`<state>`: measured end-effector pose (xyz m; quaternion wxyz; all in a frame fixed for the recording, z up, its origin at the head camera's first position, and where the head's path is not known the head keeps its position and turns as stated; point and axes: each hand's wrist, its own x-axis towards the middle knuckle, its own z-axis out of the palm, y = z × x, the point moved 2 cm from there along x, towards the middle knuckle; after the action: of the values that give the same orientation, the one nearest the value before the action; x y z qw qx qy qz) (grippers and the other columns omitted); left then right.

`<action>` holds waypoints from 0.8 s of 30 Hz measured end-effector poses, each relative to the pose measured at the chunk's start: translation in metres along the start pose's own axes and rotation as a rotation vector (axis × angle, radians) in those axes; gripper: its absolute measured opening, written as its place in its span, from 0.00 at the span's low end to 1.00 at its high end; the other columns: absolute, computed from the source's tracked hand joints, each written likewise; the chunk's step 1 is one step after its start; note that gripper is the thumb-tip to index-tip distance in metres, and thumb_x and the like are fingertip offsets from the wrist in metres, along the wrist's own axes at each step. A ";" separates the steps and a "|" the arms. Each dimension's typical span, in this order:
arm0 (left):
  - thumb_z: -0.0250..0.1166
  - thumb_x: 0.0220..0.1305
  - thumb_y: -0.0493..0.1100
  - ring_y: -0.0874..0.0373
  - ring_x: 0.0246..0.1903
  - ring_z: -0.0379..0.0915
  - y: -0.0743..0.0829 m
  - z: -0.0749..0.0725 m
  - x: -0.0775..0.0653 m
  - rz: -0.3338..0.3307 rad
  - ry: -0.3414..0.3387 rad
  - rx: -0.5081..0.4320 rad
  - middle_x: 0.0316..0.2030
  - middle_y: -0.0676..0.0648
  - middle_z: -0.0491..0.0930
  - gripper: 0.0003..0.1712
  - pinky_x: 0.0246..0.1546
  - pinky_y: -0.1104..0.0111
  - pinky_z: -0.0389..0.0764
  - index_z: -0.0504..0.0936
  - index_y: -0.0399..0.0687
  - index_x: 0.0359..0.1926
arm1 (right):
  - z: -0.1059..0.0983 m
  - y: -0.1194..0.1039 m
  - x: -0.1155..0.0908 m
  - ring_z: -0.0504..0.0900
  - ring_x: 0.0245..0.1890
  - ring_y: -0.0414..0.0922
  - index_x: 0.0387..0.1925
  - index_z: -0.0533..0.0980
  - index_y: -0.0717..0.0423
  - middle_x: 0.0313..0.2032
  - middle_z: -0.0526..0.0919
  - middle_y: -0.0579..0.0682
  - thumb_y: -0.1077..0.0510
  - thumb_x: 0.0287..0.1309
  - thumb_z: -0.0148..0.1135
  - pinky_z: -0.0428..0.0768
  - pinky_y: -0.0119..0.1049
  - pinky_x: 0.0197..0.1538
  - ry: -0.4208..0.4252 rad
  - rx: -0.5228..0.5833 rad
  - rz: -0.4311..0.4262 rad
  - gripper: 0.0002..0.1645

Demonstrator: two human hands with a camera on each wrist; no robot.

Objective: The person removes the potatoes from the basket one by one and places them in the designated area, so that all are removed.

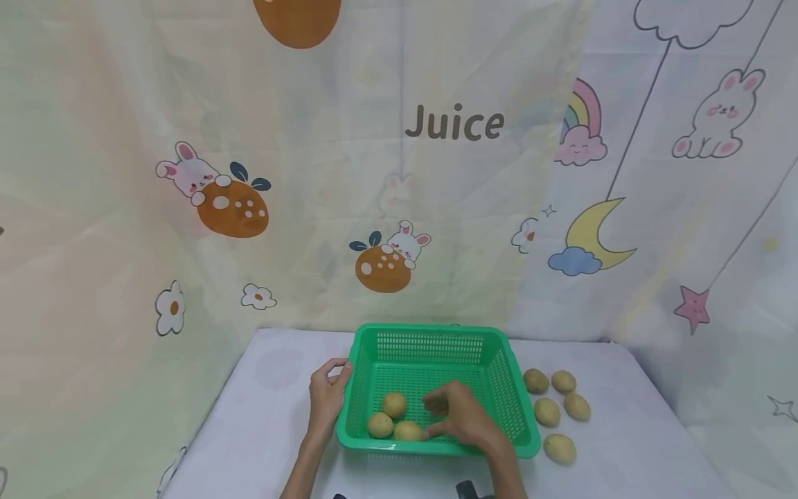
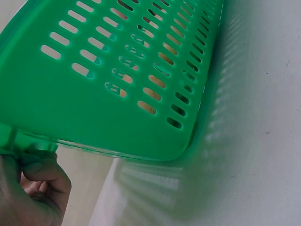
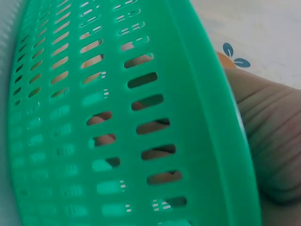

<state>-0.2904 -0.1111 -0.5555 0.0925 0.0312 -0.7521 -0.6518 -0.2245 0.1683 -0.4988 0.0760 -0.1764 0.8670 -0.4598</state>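
A green plastic basket [image 1: 424, 454] with slotted walls stands on the table. My left hand [image 1: 327, 395] grips its left rim; in the left wrist view the curled fingers [image 2: 54, 181] show at the rim. Three potatoes lie inside at the front left: one behind [image 1: 394, 404], one at the left [image 1: 379, 425] and one at the front [image 1: 409, 430]. My right hand [image 1: 463, 418] reaches over the front rim into the basket, thumb and fingers spread apart. The thumb tip is at the front potato's right end; whether it touches cannot be told. In the right wrist view the basket wall [image 3: 197, 141] hides the fingers.
Several loose potatoes, such as the nearest one [image 1: 560, 449], lie on the white-covered table [image 1: 623, 430] just right of the basket. A printed cloth backdrop [image 1: 455, 194] hangs behind the table's far edge.
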 end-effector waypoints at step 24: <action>0.62 0.83 0.45 0.56 0.25 0.88 0.001 0.000 0.001 -0.022 -0.005 0.011 0.30 0.38 0.92 0.17 0.26 0.70 0.86 0.85 0.36 0.59 | 0.020 0.000 0.021 0.93 0.42 0.64 0.49 0.83 0.80 0.44 0.90 0.74 0.71 0.45 0.86 0.93 0.52 0.45 -0.106 0.011 0.060 0.29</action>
<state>-0.2912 -0.1110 -0.5547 0.0832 0.0381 -0.7555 -0.6487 -0.2378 0.1453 -0.5094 0.1367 -0.1739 0.8641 -0.4521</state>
